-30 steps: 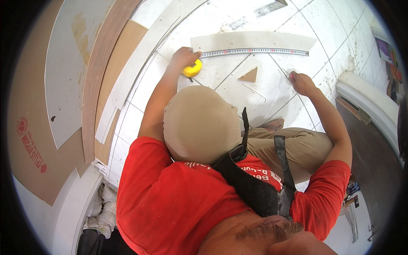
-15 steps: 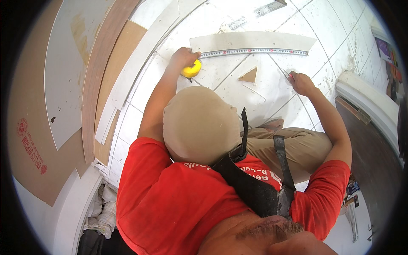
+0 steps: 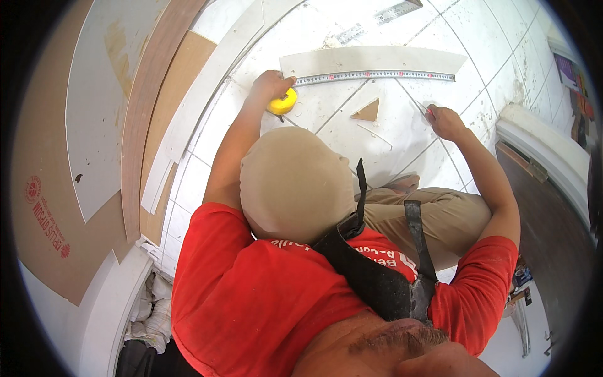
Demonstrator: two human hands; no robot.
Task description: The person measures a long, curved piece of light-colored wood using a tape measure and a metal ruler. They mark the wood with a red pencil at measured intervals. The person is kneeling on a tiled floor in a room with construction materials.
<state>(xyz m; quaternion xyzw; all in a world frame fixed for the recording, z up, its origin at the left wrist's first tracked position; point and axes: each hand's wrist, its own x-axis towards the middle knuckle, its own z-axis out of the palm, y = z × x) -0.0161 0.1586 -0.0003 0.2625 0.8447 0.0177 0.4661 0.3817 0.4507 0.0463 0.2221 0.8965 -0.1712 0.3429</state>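
While the left hand grasps a rounded yellow tape measure, with the thumb side at the mouth of its case, the pale metal tape blade lies drawn out along the near edge of a long off-white flat strip of board on the floor. The blade's free end sits by the strip's right end, and the hand is at its left end, so the measure appears to be laid out over nearly the full length.

The right hand is clenched around a slim red object, mostly hidden by the fingers; its kind cannot be told. It is apart from the strip, below and right of the blade's free end.

Judging from this, the laying-out is done, while any marking or cutting by this measure looks left to do: no pencil line can be made out on the strip at this size.

Nearer the knee lie a small brown-faced triangular offcut and a thin pale sliver, which suggest that some cutting is already done. Beyond the strip rests a flat silver metal rule, untouched, on white floor tiles.
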